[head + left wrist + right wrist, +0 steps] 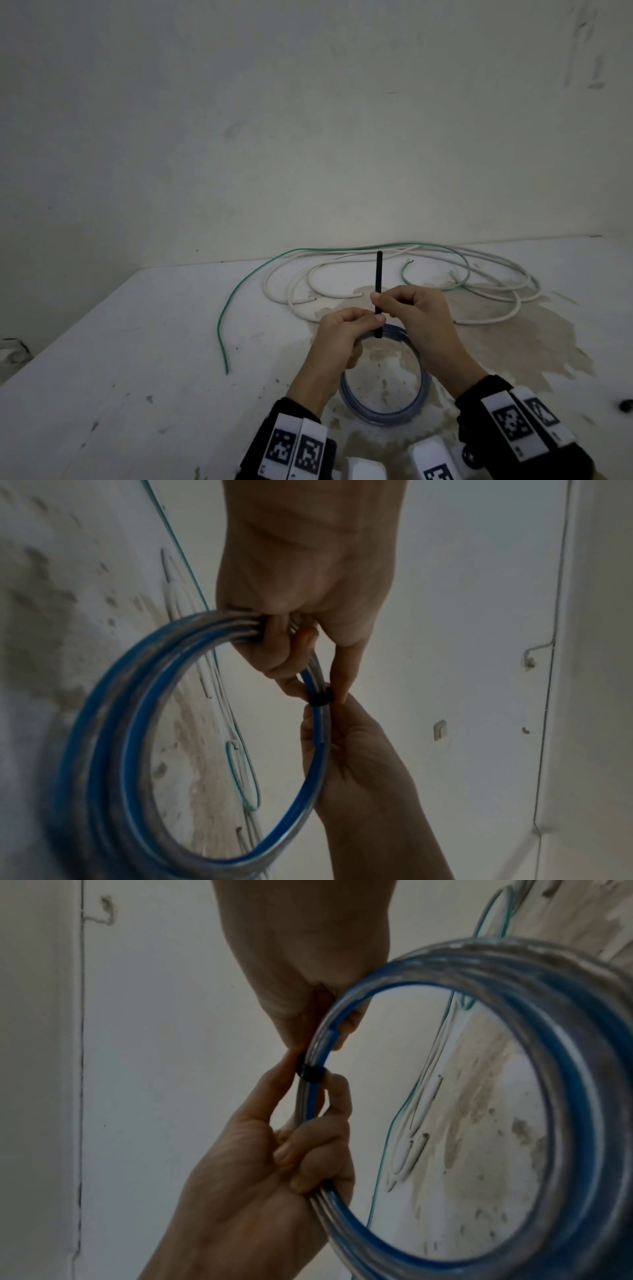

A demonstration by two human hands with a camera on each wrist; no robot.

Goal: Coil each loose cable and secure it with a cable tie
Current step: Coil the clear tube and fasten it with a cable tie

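A coil of blue and clear cable (pixel 387 416) hangs between my hands above the white table (pixel 137 377). My left hand (pixel 371 318) grips the coil's top with curled fingers, its thumb and forefinger pinching beside a black cable tie (pixel 379 270). The tie wraps the coil (pixel 103 723) as a black band (pixel 320 697), and its free strap stands straight up. My right hand (pixel 380 298) pinches that strap just above the coil. In the right wrist view the band (pixel 310 1072) sits between both hands' fingertips.
A loose green cable (pixel 239 294) curves across the table's far left. Several loops of white cable (pixel 496 284) lie tangled at the back right, near the wall. A brown stain spreads under the coil. A small dark object (pixel 625 406) sits at the right edge.
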